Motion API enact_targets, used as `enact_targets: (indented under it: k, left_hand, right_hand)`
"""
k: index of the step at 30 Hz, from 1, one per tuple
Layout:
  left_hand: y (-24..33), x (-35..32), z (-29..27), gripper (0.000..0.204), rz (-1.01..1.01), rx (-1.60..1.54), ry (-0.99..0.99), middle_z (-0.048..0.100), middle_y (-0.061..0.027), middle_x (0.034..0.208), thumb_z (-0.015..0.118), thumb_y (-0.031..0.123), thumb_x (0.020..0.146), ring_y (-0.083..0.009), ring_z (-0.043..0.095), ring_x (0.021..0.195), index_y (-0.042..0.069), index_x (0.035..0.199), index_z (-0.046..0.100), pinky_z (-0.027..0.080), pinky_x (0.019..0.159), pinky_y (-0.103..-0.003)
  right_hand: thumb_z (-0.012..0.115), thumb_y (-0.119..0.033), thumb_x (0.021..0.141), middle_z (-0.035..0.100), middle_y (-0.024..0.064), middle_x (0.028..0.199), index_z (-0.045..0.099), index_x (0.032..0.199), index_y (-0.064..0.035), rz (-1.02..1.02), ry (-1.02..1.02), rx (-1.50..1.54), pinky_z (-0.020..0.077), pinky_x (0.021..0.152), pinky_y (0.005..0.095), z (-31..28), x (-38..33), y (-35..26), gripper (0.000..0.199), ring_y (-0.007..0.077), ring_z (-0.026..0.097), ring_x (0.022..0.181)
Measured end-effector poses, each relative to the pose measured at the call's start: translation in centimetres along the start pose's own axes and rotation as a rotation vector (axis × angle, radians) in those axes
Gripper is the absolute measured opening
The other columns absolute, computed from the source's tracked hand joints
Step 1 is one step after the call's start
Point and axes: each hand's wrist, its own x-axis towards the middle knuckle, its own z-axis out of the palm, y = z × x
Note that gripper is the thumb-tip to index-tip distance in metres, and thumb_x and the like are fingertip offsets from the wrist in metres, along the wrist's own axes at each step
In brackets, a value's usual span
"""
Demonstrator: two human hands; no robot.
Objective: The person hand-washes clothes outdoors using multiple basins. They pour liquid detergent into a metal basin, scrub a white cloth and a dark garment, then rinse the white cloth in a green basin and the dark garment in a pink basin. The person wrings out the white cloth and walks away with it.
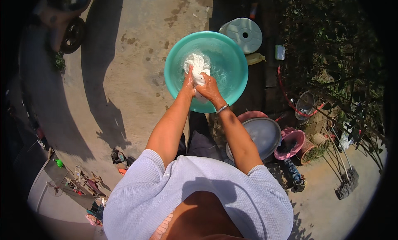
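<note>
A wide turquoise basin (174, 57) with water in it stands in front of me. Over the water, both my hands grip a wet white cloth (199, 63) with small dark dots. My left hand (188, 83) is closed on its left side, the thumb pointing away from me. My right hand (208, 89), with a bangle at the wrist, is wrapped round the cloth close beside the left. The cloth's far end is bunched and touches the water, and a lower bit hangs beneath my hands.
Beyond the basin's right rim stands a round pale metal drum (243, 34), with a yellowish bottle (255, 58) beside it. Nearer on the right are a grey basin (261, 134), a pink bucket (292, 142) and a mop (347, 184). Shrubs (331, 45) line the right; a wheel (73, 35) is far left.
</note>
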Motion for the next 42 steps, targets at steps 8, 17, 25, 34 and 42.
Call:
enact_targets:
  k: [8, 17, 25, 34, 42]
  left_hand:
    - [-2.3, -2.8, 0.4, 0.063, 0.22, -0.156, -0.356, 0.06, -0.0114, 0.114, 0.055, 0.055, 0.086, -0.0239, 0.06, 0.098, 0.006, 0.126, 0.05, 0.05, 0.082, -0.039]
    - [0.6, -8.7, 4.3, 0.05, 0.387, 0.431, 0.087, 0.063, -0.0079, 0.099, 0.061, 0.042, 0.088, -0.017, 0.06, 0.085, -0.001, 0.113, 0.058, 0.048, 0.074, -0.031]
    - [1.7, -6.6, 0.2, 0.058, 0.834, 1.442, 0.285, 0.052, -0.0221, 0.117, 0.071, 0.021, 0.073, -0.0341, 0.054, 0.104, 0.013, 0.126, 0.05, 0.045, 0.088, -0.038]
    - [2.0, -1.2, -3.5, 0.064, 0.615, 1.722, 0.252, 0.042, -0.0311, 0.123, 0.071, 0.023, 0.07, -0.0449, 0.043, 0.116, 0.018, 0.13, 0.049, 0.038, 0.097, -0.046]
    - [1.3, -5.9, -1.3, 0.07, 0.462, 1.183, 0.405, 0.034, -0.0255, 0.138, 0.064, 0.045, 0.08, -0.0429, 0.034, 0.127, 0.012, 0.137, 0.041, 0.038, 0.098, -0.045]
  right_hand:
    - [0.07, -0.034, 0.074, 0.06, 0.0162, 0.064, 0.061, 0.071, -0.0075, -0.129, 0.003, 0.016, 0.048, 0.055, 0.0412, -0.4, -2.9, -4.1, 0.028, 0.0351, 0.061, 0.063]
    - [0.068, -0.039, 0.075, 0.063, 0.0187, 0.08, 0.061, 0.087, -0.0068, 0.085, 0.323, -0.37, 0.0479, 0.061, 0.047, -2.3, 1.2, 2.7, 0.035, 0.0366, 0.061, 0.074]
    - [0.074, -0.036, 0.067, 0.051, 0.0165, 0.117, 0.046, 0.13, -0.0298, 0.313, -0.005, -0.814, 0.0439, 0.074, 0.0558, -1.0, 1.1, 1.5, 0.069, 0.0377, 0.047, 0.112]
    - [0.051, -0.027, 0.084, 0.042, 0.0148, 0.138, 0.05, 0.128, -0.0214, 0.535, -0.09, -0.907, 0.0363, 0.093, 0.0588, 1.6, 4.6, 6.0, 0.045, 0.0406, 0.037, 0.126]
    - [0.064, -0.016, 0.068, 0.05, 0.0138, 0.057, 0.055, 0.066, 0.0003, 0.065, 0.175, -0.114, 0.0387, 0.05, 0.0327, -4.6, -0.7, -2.8, 0.019, 0.0183, 0.05, 0.052]
